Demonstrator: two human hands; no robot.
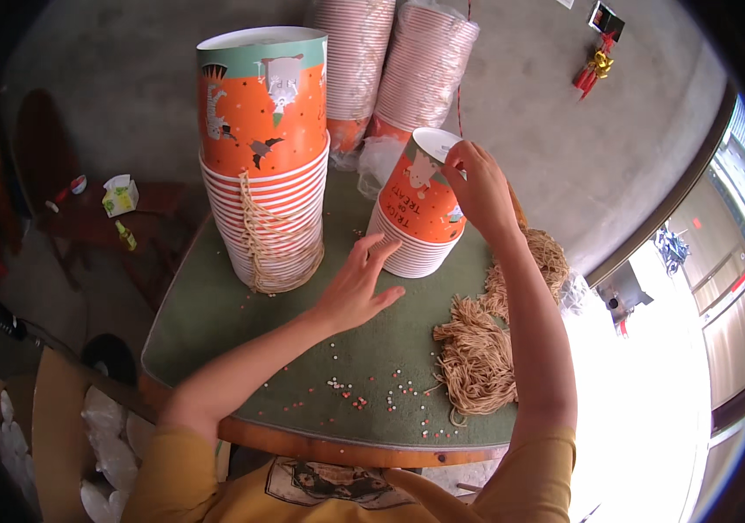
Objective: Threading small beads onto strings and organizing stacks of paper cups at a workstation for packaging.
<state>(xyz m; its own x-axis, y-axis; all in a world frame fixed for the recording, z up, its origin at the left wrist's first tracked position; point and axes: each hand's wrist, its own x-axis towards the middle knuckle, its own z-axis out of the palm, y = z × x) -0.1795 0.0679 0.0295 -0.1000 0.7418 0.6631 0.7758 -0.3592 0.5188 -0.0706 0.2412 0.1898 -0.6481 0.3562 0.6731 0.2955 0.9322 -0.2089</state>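
Observation:
A short stack of orange paper buckets [416, 218] stands on the green table [215, 322]. My left hand [357, 288] rests open against the lower rims of this stack, fingers spread. My right hand [479, 187] pinches the rim of the top bucket at its far right side. To the left rises a taller stack of the same orange and teal buckets [263, 157], with tan string handles hanging down its front.
A heap of tan twine handles [481, 344] lies at the table's right edge. Small confetti-like bits [363, 397] dot the near side. Two wrapped sleeves of pink cups [394, 70] lean behind. A brown side table with a tissue box [119, 196] stands left.

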